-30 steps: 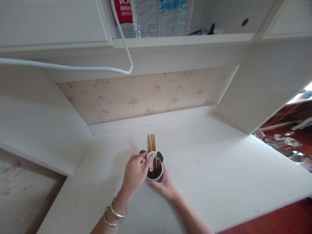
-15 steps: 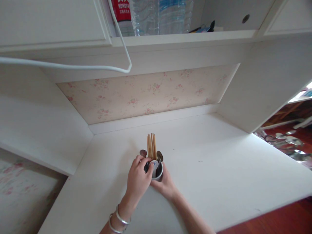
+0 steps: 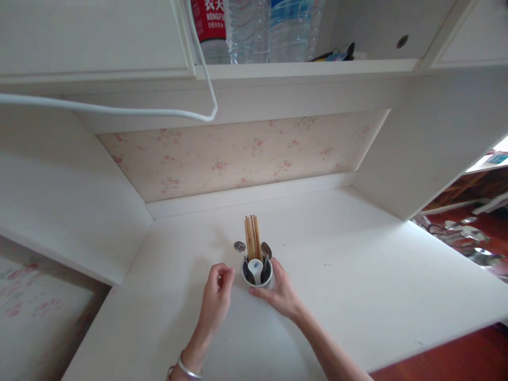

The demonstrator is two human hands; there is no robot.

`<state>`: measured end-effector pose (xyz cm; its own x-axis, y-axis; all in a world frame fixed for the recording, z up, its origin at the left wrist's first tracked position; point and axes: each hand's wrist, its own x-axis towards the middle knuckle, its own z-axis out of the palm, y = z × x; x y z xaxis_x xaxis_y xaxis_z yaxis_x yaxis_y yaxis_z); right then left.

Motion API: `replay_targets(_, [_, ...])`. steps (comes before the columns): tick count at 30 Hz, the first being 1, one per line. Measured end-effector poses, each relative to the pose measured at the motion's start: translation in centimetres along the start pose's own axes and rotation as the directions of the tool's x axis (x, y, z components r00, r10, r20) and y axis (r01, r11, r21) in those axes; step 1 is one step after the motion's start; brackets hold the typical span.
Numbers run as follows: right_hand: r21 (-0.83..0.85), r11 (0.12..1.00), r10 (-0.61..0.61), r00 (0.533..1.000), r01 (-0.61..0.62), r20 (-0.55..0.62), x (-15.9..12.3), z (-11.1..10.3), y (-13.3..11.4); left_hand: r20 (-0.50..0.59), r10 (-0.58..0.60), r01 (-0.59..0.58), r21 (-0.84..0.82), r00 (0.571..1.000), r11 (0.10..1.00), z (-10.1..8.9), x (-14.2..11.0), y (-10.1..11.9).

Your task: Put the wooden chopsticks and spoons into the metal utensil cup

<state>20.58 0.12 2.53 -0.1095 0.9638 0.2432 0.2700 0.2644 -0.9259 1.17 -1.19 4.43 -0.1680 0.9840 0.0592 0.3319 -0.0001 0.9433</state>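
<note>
A white cup [image 3: 257,286] stands on the white countertop. Several wooden chopsticks [image 3: 253,238] rise from its back, with a metal spoon [image 3: 239,246] leaning out on the left and another metal spoon [image 3: 266,250] on the right. At the front of the cup rests a white ceramic spoon [image 3: 255,269] with a blue mark in its bowl. My right hand [image 3: 280,291] holds the cup from the right, thumb across the front. Just left of the cup, my left hand [image 3: 217,291] is apart from it, fingers curled toward the thumb, with nothing seen in them.
The countertop [image 3: 349,264] runs under white cabinets. A white cable [image 3: 159,111] hangs at upper left. Water bottles [image 3: 250,32] stand on the shelf above. Side panels close in left and right. Metal pots and lids [image 3: 472,235] lie beyond the counter's right end.
My left hand has let go of the ceramic spoon and drawn back left of the cup. My right hand still holds the cup. The view has shifted slightly.
</note>
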Motion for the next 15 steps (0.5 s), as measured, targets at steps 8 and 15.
replay_targets(8, [0.146, 0.980, 0.165, 0.956, -0.133, -0.242, 5.4, -8.3, 3.9, 0.124, -0.067, 0.063, 0.036, 0.990, 0.997, -0.3, 0.7, -4.7])
replay_targets(15, [-0.012, 0.973, 0.199, 0.865, -0.230, -0.460, 10.0, -16.3, 6.9, 0.214, -0.087, 0.073, 0.071, 0.973, 0.995, -0.6, 0.8, -5.0])
